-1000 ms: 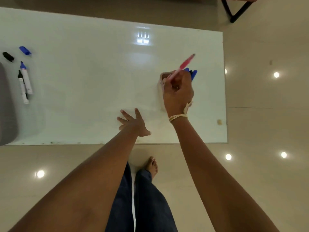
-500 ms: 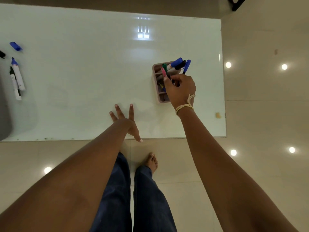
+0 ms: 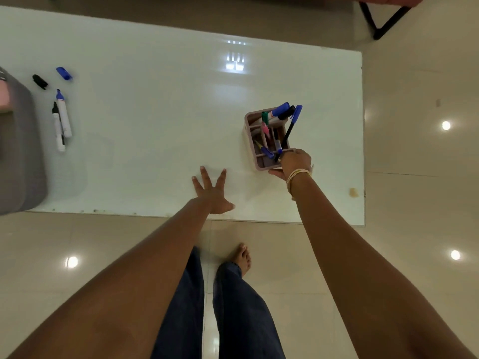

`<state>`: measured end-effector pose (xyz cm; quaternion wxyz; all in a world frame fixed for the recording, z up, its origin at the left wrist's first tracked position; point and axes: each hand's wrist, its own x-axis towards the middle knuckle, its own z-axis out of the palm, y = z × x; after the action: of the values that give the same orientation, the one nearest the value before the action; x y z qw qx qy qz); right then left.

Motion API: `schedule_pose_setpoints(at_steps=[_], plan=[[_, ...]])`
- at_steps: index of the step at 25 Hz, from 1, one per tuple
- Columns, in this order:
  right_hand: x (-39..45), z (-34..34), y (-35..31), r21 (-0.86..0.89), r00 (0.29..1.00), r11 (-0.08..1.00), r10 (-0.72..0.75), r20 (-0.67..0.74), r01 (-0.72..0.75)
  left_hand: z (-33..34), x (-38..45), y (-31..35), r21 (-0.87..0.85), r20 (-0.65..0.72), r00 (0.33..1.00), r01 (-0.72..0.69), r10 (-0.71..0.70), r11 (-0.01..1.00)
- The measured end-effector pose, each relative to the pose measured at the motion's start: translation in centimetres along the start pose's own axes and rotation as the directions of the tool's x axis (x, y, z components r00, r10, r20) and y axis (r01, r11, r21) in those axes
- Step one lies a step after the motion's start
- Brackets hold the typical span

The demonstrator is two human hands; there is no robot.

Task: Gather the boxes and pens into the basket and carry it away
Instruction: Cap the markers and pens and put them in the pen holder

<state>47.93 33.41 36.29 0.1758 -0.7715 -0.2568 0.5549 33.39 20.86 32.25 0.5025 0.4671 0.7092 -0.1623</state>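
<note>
The pink basket (image 3: 268, 137), a divided pen holder, stands on the white worktop (image 3: 155, 112) toward its right end. It contains several pens (image 3: 278, 112) standing upright or leaning. The right hand (image 3: 294, 163) grips the basket's near corner, fingers curled round the wall. The left hand (image 3: 211, 189) lies flat on the worktop, fingers spread, holding nothing. At far left lie 2 uncapped markers (image 3: 61, 123) and 2 loose caps (image 3: 51, 77), beside a grey container (image 3: 18, 156).
</note>
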Motion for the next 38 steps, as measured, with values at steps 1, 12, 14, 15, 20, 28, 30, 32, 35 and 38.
schedule_pose_setpoints(at_steps=[1, 12, 14, 15, 20, 28, 30, 32, 35, 38], plan=[[-0.6, 1.5, -0.1, -0.022, 1.0, 1.0, -0.005, 0.031, 0.005, -0.1, -0.2, -0.7, -0.068, -0.036, 0.999, -0.037, 0.034, 0.997], [-9.1, 23.7, -2.9, 0.105, 0.96, 0.994, 0.003, 0.279, -0.034, -9.2, -3.3, -22.8, -0.511, -0.458, 0.855, -0.03, -0.243, 0.859], [-9.8, 26.7, -3.5, 0.151, 0.98, 0.988, -0.017, 0.198, -0.013, -10.3, -4.0, -26.3, -0.567, -0.455, 0.834, 0.0, -0.313, 0.824], [-10.1, 28.0, -3.5, 0.193, 0.991, 0.981, -0.029, 0.128, 0.004, -10.7, -4.1, -27.4, -0.595, -0.442, 0.833, 0.006, -0.334, 0.804], [-12.5, 33.3, -1.5, 0.333, 0.98, 0.94, -0.001, -0.197, 0.068, -12.6, -3.0, -29.2, -0.691, -0.436, 0.808, -0.018, -0.397, 0.723], [-15.5, 44.0, -1.2, -0.406, 0.873, 0.778, -0.379, 0.306, 0.48, -13.9, -0.3, -31.1, -0.661, -0.448, 0.746, 0.094, -0.492, 0.744], [-14.7, 46.8, -2.0, -0.553, 0.848, 0.652, -0.31, 0.429, 0.518, -13.7, 0.4, -31.4, -0.669, -0.437, 0.751, 0.097, -0.494, 0.737], [-13.7, 48.8, -2.5, -0.646, 0.848, 0.553, -0.282, 0.45, 0.526, -13.7, 0.9, -31.6, -0.696, -0.438, 0.745, 0.073, -0.504, 0.714], [-12.4, 50.5, -2.4, -0.737, 0.847, 0.418, -0.298, 0.441, 0.531, -13.7, 1.5, -31.9, -0.706, -0.45, 0.74, 0.047, -0.499, 0.707], [-12.4, 50.6, -2.3, -0.703, 0.797, 0.405, -0.446, 0.407, 0.585, -13.8, 1.4, -32.2, -0.671, -0.448, 0.768, 0.048, -0.457, 0.74]])
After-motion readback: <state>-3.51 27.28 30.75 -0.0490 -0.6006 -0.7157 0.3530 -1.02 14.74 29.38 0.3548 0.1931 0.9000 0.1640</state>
